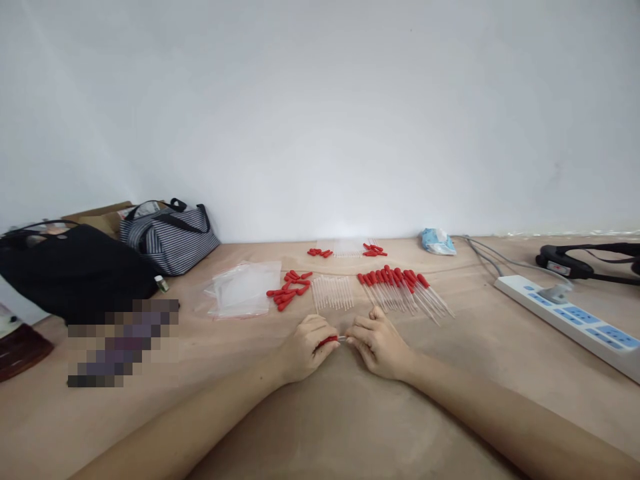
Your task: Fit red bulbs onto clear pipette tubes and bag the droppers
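My left hand [309, 348] pinches a red rubber dropper bulb [329, 341] near the middle of the table. My right hand [376, 343] is closed on a thin clear dropper tube [343, 339], whose short visible part meets the bulb. How deep the tube sits in the bulb is hidden by my fingers. Just beyond my hands lies a row of bare clear tubes [333, 293]. Loose red bulbs [289, 290] are heaped to its left. On its right, several droppers with red bulbs on clear tubes [400, 287] lie side by side, slanting.
Clear plastic bags [245, 290] lie left of the loose bulbs. More bulbs and tubes [347, 249] are by the wall. A power strip [570, 317] with a cable and a blue packet [438, 241] stand right; a striped bag [173, 237] and black bag [80, 267] stand left.
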The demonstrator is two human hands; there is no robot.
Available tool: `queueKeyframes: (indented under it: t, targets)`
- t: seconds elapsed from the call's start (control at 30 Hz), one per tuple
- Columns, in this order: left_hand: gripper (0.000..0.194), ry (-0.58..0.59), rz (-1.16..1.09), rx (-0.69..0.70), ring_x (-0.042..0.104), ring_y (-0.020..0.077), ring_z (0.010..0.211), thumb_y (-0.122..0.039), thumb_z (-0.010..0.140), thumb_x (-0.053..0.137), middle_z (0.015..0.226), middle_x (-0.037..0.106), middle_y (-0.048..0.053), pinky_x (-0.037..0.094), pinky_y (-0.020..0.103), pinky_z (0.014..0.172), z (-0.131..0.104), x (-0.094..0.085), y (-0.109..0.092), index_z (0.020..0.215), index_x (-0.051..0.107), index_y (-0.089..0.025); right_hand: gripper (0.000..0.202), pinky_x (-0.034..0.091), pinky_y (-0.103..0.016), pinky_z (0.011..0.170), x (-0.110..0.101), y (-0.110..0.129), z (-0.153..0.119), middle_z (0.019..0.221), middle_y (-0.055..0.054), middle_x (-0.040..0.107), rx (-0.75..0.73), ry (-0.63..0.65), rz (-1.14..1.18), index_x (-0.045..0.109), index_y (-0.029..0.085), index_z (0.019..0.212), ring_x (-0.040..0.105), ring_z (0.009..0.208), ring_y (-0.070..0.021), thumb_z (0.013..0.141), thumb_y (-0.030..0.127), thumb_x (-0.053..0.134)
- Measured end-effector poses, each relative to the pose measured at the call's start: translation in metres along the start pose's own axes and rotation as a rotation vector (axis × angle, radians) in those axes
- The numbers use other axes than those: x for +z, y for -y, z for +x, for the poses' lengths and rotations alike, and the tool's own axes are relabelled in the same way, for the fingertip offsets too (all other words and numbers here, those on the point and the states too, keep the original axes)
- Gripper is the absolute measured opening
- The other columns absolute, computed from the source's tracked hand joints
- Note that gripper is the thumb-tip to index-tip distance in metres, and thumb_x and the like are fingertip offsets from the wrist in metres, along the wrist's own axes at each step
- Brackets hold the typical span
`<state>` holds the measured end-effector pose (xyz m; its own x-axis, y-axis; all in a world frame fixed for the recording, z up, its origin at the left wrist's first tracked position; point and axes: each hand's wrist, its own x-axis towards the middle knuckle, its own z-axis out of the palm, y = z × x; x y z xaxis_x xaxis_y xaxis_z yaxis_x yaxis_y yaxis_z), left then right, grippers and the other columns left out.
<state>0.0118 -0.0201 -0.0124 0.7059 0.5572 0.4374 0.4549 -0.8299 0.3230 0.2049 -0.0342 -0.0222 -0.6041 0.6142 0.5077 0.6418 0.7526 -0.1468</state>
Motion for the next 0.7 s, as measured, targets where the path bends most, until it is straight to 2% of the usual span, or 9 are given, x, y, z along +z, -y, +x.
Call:
queueKeyframes:
  t: [0.2, 0.27, 0.3, 0.37, 0.43, 0.57, 0.7]
  targets:
    - [0.017, -0.019, 0.075, -0.036, 0.055, 0.0162, 0.076, -0.023, 0.085, 0.043, 0.076, 0.062, 0.003, 0.035, 0.037, 0.087, 0.003, -0.004, 0.008, 0.082, 0.059, -0.019, 0.021, 0.022, -0.03, 0.066, -0.007, 0.004, 0.008, 0.072, -0.003, 0.06, 0.043, 0.047, -0.074, 0.061, 0.019, 0.077, 0.049, 0.073, -0.0141, 0.085, 0.024, 0.042]
    - [0.015, -0.041, 0.085, -0.078, 0.054, 0.0184, 0.085, -0.025, 0.083, 0.047, 0.085, 0.062, 0.004, 0.035, 0.037, 0.087, 0.002, -0.006, 0.01, 0.092, 0.059, -0.021, 0.02, 0.021, -0.031, 0.067, -0.01, 0.003, 0.009, 0.072, -0.003, 0.061, 0.061, 0.057, -0.102, 0.061, 0.019, 0.074, 0.05, 0.076, -0.0157, 0.083, 0.026, 0.045]
    - [0.02, -0.061, 0.09, -0.111, 0.052, 0.0199, 0.09, -0.025, 0.081, 0.05, 0.093, 0.06, 0.005, 0.036, 0.038, 0.088, 0.002, -0.007, 0.011, 0.1, 0.056, -0.021, 0.02, 0.022, -0.031, 0.067, -0.011, 0.001, 0.009, 0.073, -0.004, 0.062, 0.089, 0.058, -0.111, 0.061, 0.019, 0.073, 0.05, 0.077, -0.016, 0.083, 0.025, 0.045]
    - [0.038, -0.119, 0.101, -0.195, 0.048, 0.0225, 0.099, -0.025, 0.078, 0.054, 0.106, 0.055, 0.007, 0.036, 0.039, 0.088, 0.0, -0.008, 0.012, 0.115, 0.047, -0.021, 0.02, 0.022, -0.031, 0.067, -0.013, -0.008, 0.009, 0.076, -0.004, 0.063, 0.212, 0.027, -0.13, 0.062, 0.019, 0.074, 0.051, 0.077, -0.0164, 0.083, 0.024, 0.044]
    - [0.045, -0.149, 0.1, -0.259, 0.047, 0.0233, 0.101, -0.024, 0.076, 0.055, 0.109, 0.051, 0.008, 0.038, 0.04, 0.088, -0.001, -0.008, 0.014, 0.119, 0.042, -0.02, 0.02, 0.023, -0.031, 0.069, -0.015, -0.023, 0.009, 0.08, -0.005, 0.065, 0.409, -0.039, -0.151, 0.062, 0.02, 0.078, 0.053, 0.079, -0.0175, 0.082, 0.024, 0.043]
    - [0.028, -0.116, 0.097, -0.283, 0.05, 0.0224, 0.094, -0.022, 0.076, 0.053, 0.098, 0.054, 0.007, 0.041, 0.038, 0.082, -0.002, -0.007, 0.014, 0.104, 0.05, -0.019, 0.02, 0.025, -0.032, 0.072, -0.019, -0.058, 0.011, 0.078, -0.005, 0.066, 0.786, -0.13, -0.222, 0.061, 0.019, 0.087, 0.056, 0.08, -0.0202, 0.08, 0.027, 0.043]
    - [0.014, -0.056, 0.093, -0.276, 0.052, 0.0204, 0.085, -0.022, 0.078, 0.051, 0.089, 0.057, 0.005, 0.042, 0.035, 0.077, 0.0, -0.007, 0.014, 0.091, 0.055, -0.019, 0.021, 0.025, -0.034, 0.074, -0.015, -0.078, 0.018, 0.074, -0.006, 0.066, 0.939, -0.129, -0.299, 0.059, 0.018, 0.088, 0.057, 0.078, -0.0213, 0.08, 0.028, 0.043]
